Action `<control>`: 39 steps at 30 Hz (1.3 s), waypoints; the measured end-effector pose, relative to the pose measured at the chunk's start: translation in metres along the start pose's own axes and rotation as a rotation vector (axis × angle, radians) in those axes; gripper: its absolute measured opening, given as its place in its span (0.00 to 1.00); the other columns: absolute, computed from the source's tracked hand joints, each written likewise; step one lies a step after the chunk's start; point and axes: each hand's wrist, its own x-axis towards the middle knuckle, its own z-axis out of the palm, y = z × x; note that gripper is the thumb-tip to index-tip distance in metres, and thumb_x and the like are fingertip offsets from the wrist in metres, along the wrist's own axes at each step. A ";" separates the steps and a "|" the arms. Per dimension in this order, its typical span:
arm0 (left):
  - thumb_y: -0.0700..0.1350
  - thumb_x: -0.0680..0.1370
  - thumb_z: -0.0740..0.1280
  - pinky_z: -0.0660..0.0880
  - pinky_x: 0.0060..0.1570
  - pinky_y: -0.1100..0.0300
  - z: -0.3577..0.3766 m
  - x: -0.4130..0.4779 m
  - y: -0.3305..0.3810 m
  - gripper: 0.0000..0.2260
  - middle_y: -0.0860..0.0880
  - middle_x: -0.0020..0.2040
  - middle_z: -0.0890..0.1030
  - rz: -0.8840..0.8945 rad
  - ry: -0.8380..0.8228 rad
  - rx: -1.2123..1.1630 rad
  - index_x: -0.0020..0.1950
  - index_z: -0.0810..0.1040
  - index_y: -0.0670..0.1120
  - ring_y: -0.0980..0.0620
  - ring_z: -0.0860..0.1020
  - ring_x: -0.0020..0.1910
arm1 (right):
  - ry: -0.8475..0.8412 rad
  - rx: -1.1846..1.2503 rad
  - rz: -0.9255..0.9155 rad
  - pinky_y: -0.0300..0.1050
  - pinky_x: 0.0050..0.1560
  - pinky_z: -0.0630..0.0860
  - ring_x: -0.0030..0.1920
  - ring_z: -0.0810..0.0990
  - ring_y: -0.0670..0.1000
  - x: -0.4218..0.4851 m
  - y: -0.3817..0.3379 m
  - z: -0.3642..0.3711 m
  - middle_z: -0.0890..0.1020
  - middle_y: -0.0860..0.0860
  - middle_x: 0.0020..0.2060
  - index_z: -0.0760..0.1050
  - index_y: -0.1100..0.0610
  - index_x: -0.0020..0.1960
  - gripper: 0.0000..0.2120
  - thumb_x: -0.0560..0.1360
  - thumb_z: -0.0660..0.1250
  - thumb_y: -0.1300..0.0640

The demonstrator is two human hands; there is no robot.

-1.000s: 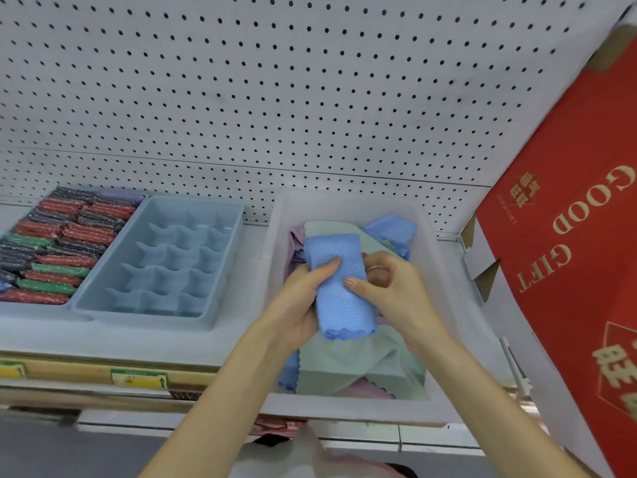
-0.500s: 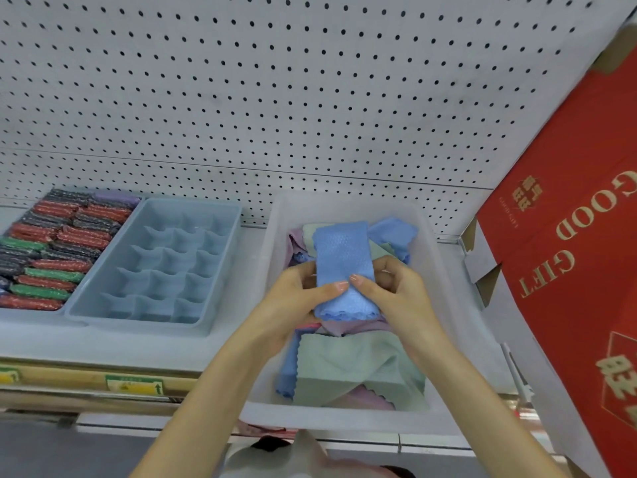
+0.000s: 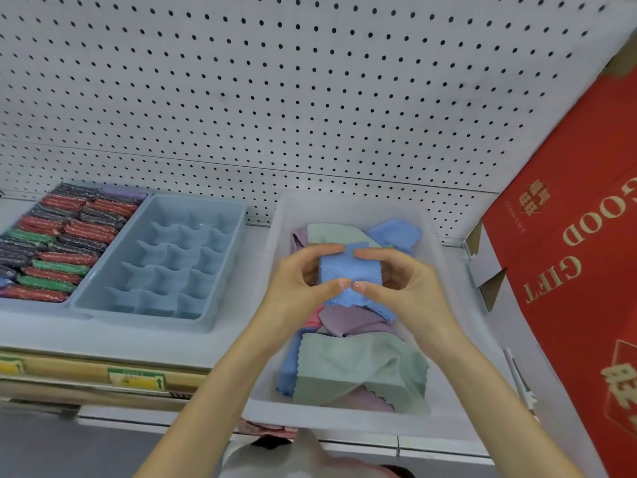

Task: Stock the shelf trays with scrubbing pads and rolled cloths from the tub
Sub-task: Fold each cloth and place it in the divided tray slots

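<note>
Head view: left hand [image 3: 297, 288] and right hand [image 3: 406, 288] pinch blue cloth [image 3: 349, 269] lengthwise front-to-back.

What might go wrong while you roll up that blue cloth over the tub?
The blue cloth is pinched only by fingertips of the left hand and right hand, so the roll may spring open or drop into the tub. Its loose end hangs onto the other cloths and could snag. A fat roll might not fit the empty tray's small cells.
</note>
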 end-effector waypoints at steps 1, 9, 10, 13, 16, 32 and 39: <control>0.33 0.73 0.70 0.79 0.42 0.64 0.002 -0.001 0.000 0.15 0.47 0.52 0.82 -0.005 0.013 -0.040 0.59 0.78 0.43 0.57 0.82 0.46 | -0.002 0.006 -0.001 0.53 0.45 0.80 0.39 0.81 0.55 -0.001 0.000 0.001 0.83 0.51 0.39 0.81 0.47 0.47 0.19 0.65 0.76 0.68; 0.32 0.78 0.62 0.79 0.40 0.61 0.012 -0.004 -0.003 0.10 0.46 0.48 0.82 -0.010 0.039 -0.137 0.56 0.77 0.43 0.53 0.81 0.44 | -0.027 0.070 0.004 0.62 0.49 0.79 0.46 0.82 0.63 -0.004 -0.001 0.003 0.83 0.58 0.45 0.82 0.43 0.48 0.20 0.66 0.76 0.67; 0.31 0.78 0.61 0.79 0.39 0.61 0.011 -0.004 -0.001 0.11 0.46 0.47 0.82 -0.023 0.030 -0.167 0.55 0.77 0.43 0.52 0.81 0.43 | -0.030 0.108 0.028 0.60 0.50 0.79 0.47 0.82 0.61 -0.004 -0.002 0.001 0.84 0.58 0.45 0.82 0.44 0.48 0.19 0.67 0.74 0.67; 0.29 0.78 0.60 0.79 0.41 0.58 0.006 -0.001 0.001 0.13 0.44 0.47 0.82 -0.034 -0.009 -0.161 0.55 0.77 0.45 0.49 0.80 0.45 | -0.040 0.123 0.049 0.51 0.49 0.79 0.47 0.83 0.54 0.000 -0.006 -0.004 0.84 0.56 0.45 0.82 0.48 0.48 0.18 0.67 0.74 0.69; 0.28 0.76 0.63 0.78 0.51 0.52 0.005 0.002 0.001 0.16 0.42 0.55 0.81 -0.011 -0.036 0.019 0.58 0.75 0.46 0.46 0.80 0.51 | -0.032 -0.020 0.032 0.43 0.46 0.80 0.43 0.82 0.48 0.003 -0.012 -0.008 0.83 0.54 0.43 0.80 0.49 0.49 0.19 0.65 0.75 0.70; 0.45 0.79 0.64 0.79 0.44 0.59 -0.002 0.003 0.022 0.10 0.46 0.50 0.83 -0.111 -0.250 0.138 0.58 0.77 0.41 0.53 0.81 0.48 | -0.230 0.045 0.157 0.34 0.38 0.73 0.38 0.78 0.45 0.004 -0.019 -0.023 0.79 0.48 0.36 0.75 0.57 0.43 0.07 0.78 0.63 0.57; 0.49 0.77 0.67 0.69 0.37 0.50 -0.007 0.001 0.016 0.18 0.37 0.41 0.75 -0.043 -0.115 0.133 0.51 0.69 0.33 0.45 0.74 0.39 | -0.336 0.231 0.243 0.44 0.41 0.81 0.44 0.84 0.50 0.004 -0.019 -0.014 0.84 0.50 0.42 0.76 0.61 0.52 0.11 0.70 0.69 0.61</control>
